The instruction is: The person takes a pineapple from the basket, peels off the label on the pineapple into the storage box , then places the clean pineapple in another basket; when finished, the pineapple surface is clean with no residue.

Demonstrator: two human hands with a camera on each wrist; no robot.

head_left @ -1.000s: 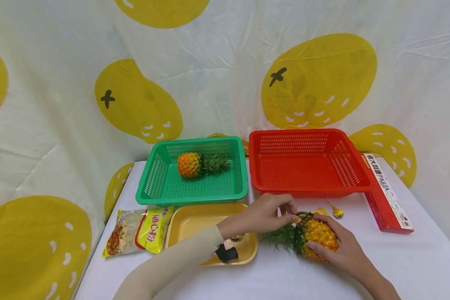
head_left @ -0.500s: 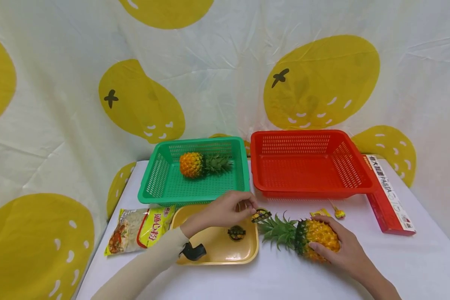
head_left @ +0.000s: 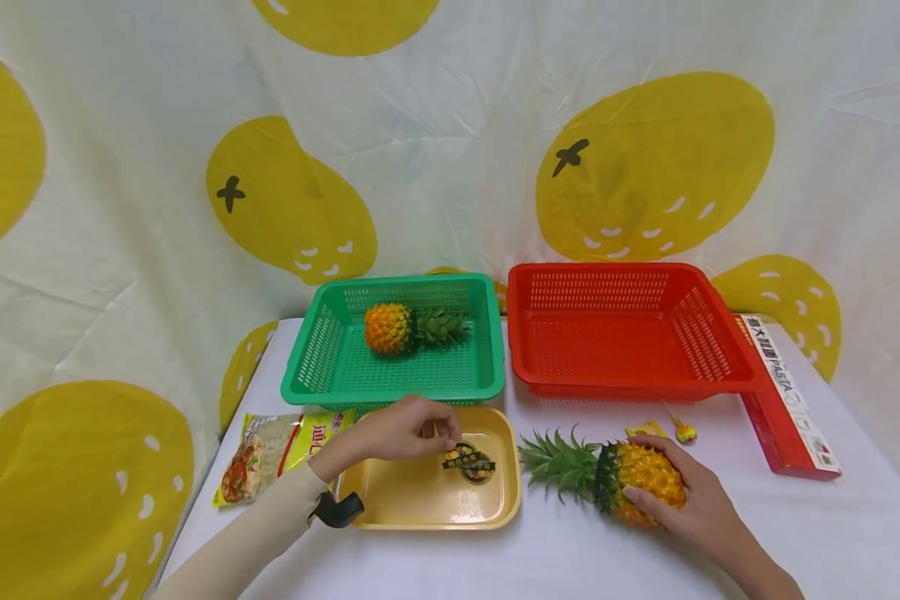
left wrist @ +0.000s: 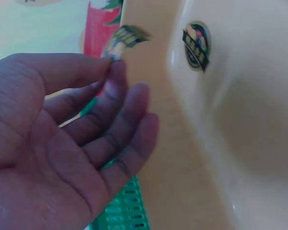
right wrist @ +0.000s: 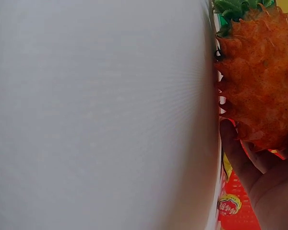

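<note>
My left hand point(head_left: 408, 427) is over the yellow tray point(head_left: 412, 508). Between thumb and index finger it pinches a small dark round sticker point(left wrist: 127, 38), which curls at its free end in the left wrist view. A similar dark sticker point(left wrist: 197, 45) lies on the tray's inner surface. On the right, a pineapple point(head_left: 648, 482) lies on its side on the white table, its leafy crown pointing left toward the tray. My right hand point(head_left: 693, 496) grips its orange body from the right, thumb at the near side. The right wrist view shows the spiky pineapple skin up close.
Behind the tray stands a green basket point(head_left: 294, 379) with another pineapple point(head_left: 387, 328) inside. A red basket point(head_left: 607, 354) stands to its right. A pasta box point(head_left: 791, 408), a lollipop point(head_left: 686, 433), a small yellow packet point(head_left: 647, 429) and a macaroni bag point(head_left: 266, 454) lie around.
My left hand has pulled the sticker off the pineapple's leaf end and carried it left over the tray. My right hand stays on the pineapple.
</note>
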